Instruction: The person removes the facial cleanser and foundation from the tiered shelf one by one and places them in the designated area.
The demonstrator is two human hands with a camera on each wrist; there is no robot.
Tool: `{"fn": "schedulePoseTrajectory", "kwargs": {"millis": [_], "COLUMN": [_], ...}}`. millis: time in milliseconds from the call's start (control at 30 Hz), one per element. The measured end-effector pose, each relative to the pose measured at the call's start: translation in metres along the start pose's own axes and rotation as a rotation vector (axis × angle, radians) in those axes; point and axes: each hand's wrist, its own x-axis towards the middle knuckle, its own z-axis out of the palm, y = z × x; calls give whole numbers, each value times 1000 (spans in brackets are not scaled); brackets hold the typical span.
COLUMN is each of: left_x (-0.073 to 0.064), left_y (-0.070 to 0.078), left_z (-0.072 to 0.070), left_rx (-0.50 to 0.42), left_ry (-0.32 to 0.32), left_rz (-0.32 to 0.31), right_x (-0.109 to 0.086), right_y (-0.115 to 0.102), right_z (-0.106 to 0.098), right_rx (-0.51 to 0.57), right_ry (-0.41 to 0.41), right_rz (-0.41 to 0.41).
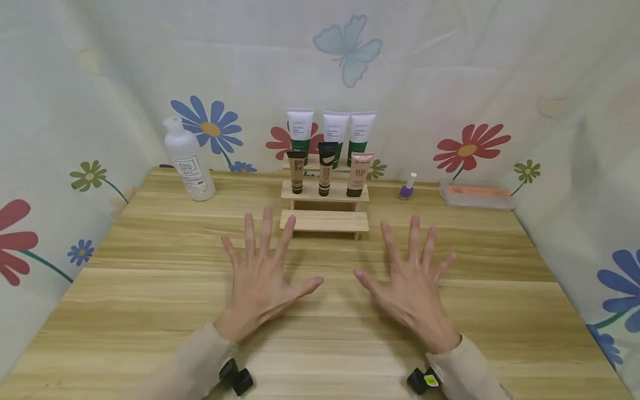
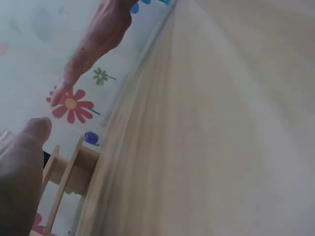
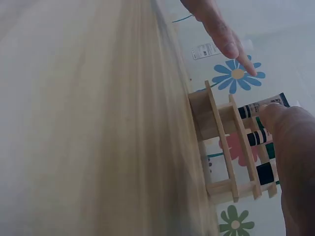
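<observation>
Both hands are over the table with fingers spread and nothing in them. My left hand is left of centre and my right hand right of centre, thumbs pointing toward each other. Beyond the fingertips stands a three-step wooden display stand. On its middle step are a gold-and-black tube, a slim black-and-tan tube and a pink BB cream tube. Three white-and-green tubes occupy the top step, while the lowest step is bare. In the right wrist view the thumb overlaps the stand.
At the back left stands a white plastic bottle with a label. Right of the stand is a purple nail polish bottle, then a clear flat case with an orange strip. A flowered curtain borders the wooden table.
</observation>
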Motion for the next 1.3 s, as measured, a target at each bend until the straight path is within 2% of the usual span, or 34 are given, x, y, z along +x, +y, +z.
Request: {"fn": "schedulePoseTrajectory", "kwargs": {"millis": [100, 233, 333, 500, 600, 733, 833, 1067, 1300], "left_x": [11, 29, 44, 65, 72, 75, 74, 73, 70], "left_y": [-4, -13, -21, -33, -39, -46, -50, -54, -55], "left_z": [-1, 0, 5, 17, 23, 33, 38, 40, 42], "left_rx": [-90, -334, -528, -856, -1000, -1061, -1069, -1020, -986], "left_ry": [-29, -71, -56, 11, 32, 51, 38, -29, -54], "left_rz": [-58, -175, -244, -321, -363, -413, -426, -368, -363], "right_x": [13, 35, 52, 75, 87, 104, 115, 140, 153], "right_y": [3, 13, 20, 23, 22, 16, 11, -5, -16], "right_z": [-3, -6, -9, -12, -11, -11, -10, 2, 11], "right_rx": [66, 272, 480, 837, 970, 1059, 1094, 1158, 1181], "right_ry": [-7, 79, 173, 289, 346, 393, 405, 398, 381], "right_rz": [20, 18, -8, -39, -47, -55, -60, -58, -48]}}
